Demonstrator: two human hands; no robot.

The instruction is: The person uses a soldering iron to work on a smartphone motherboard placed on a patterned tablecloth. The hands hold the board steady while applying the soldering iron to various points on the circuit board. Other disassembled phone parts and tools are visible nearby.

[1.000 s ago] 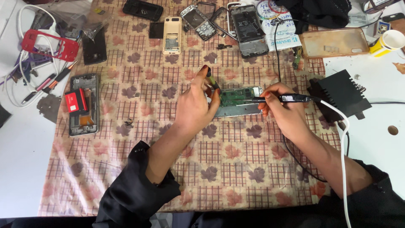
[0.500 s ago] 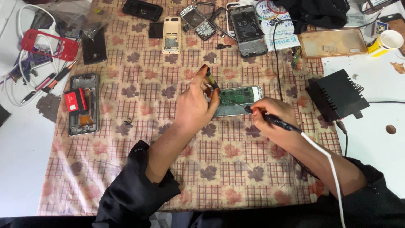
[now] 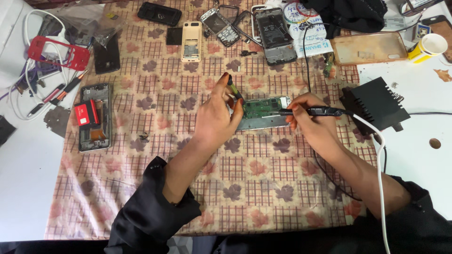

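An opened phone with a bare green circuit board lies mid-table on the checked cloth. My left hand rests against its left end and pinches a thin green tweezer-like tool that points down at the board. My right hand grips a black soldering iron held level, its tip on the board's right part. A white cable runs from the iron back over my right forearm.
A black ribbed box sits right of the board. A dismantled phone with a red battery lies at the left. Several phone shells, covers and cables crowd the far edge, with a paper cup at far right.
My right hand dipped toward me half a second ago, then swung the iron back up level onto the board. My left hand stayed put.
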